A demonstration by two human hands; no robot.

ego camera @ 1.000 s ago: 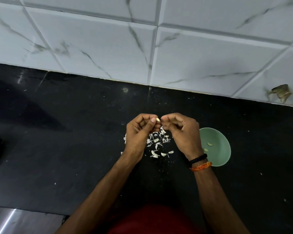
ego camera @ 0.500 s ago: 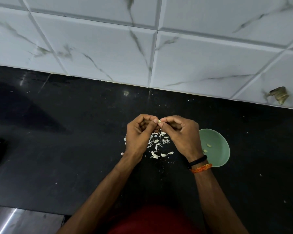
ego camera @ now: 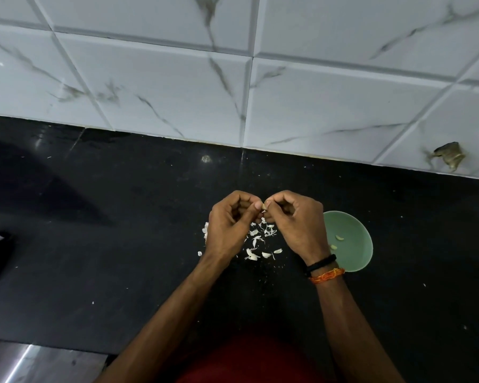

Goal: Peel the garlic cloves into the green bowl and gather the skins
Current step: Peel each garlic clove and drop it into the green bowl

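Clove: a garlic clove [ego camera: 264,213] is pinched between the fingertips of both hands, above the counter [ego camera: 122,217].
Left hand [ego camera: 228,226]: curled onto the clove.
Right hand [ego camera: 297,223]: curled onto it too.
Skins [ego camera: 256,240]: scattered below the hands.
Bowl [ego camera: 353,250]: just right of the right wrist, peeled cloves [ego camera: 339,238] inside.

Your left hand [ego camera: 227,225] and right hand [ego camera: 299,222] pinch one garlic clove [ego camera: 264,213] between their fingertips above the skins [ego camera: 256,244] on the black counter [ego camera: 108,230]. The green bowl [ego camera: 354,255] just beside your right wrist holds peeled cloves [ego camera: 339,238]
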